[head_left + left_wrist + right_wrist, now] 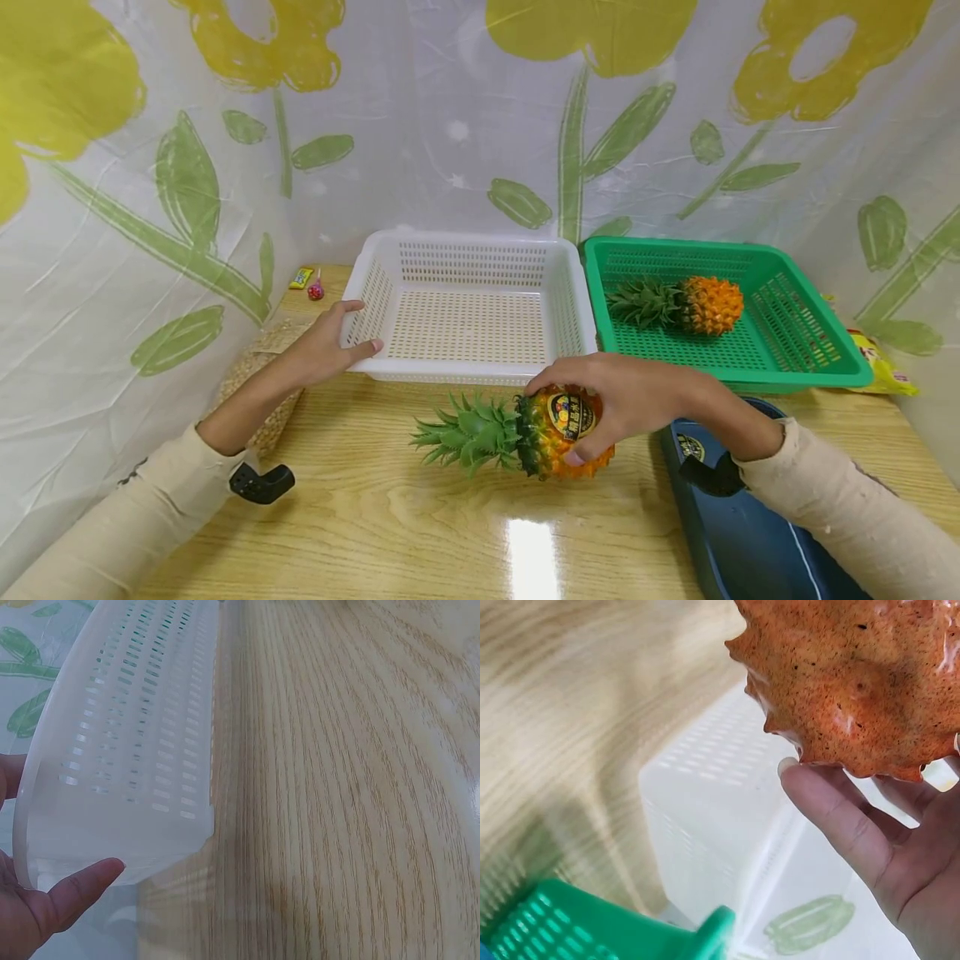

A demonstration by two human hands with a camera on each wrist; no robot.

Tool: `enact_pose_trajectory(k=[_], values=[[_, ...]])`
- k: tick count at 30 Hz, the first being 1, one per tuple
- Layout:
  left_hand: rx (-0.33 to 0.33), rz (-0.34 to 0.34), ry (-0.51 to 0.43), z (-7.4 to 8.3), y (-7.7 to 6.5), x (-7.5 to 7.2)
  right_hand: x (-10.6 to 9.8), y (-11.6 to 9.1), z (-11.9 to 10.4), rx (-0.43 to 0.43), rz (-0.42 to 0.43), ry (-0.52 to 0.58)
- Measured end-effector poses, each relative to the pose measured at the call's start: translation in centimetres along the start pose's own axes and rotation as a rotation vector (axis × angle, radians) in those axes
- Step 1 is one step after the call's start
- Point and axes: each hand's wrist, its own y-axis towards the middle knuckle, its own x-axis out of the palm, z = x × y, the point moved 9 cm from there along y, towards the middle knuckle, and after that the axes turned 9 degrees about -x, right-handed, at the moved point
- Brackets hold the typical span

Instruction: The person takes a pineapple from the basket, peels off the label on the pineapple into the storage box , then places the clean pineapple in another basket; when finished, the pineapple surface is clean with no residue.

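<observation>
My right hand [626,400] grips a small orange pineapple [543,437] from above, thumb on the near side. A black round label shows on the fruit, and its green crown points left, over the wooden table in front of the white basket. From the right wrist, the pineapple's orange spiky skin [855,690] fills the upper right, with the fingers under its edge. At the white perforated basket [480,371], my left hand [322,342] holds the left front corner by the rim. Another pineapple [708,307] lies in the green basket [810,379], crown to the left.
A dark blue tray [757,517] with a round label inside stands at the right front. Behind my left forearm is a bag of beige pieces [281,417]. A lollipop [316,290] and yellow packet [302,277] lie at the back left; a yellow bag [888,367] is far right.
</observation>
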Motion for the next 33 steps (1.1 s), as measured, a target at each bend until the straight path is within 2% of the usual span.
enact_pose_trajectory(k=[12, 24, 33], values=[[-0.004, 0.002, 0.011, 0.1, -0.1, 0.0, 2.3, 0.2, 0.7, -0.021, 0.016, 0.054], [-0.011, 0.006, 0.013, -0.1, 0.0, 0.0, 3.6, 1.0, 1.8, -0.021, 0.033, -0.084], [-0.02, -0.001, -0.005, -0.3, 0.1, 0.0, 4.0, 1.3, 2.2, -0.019, 0.044, -0.143]])
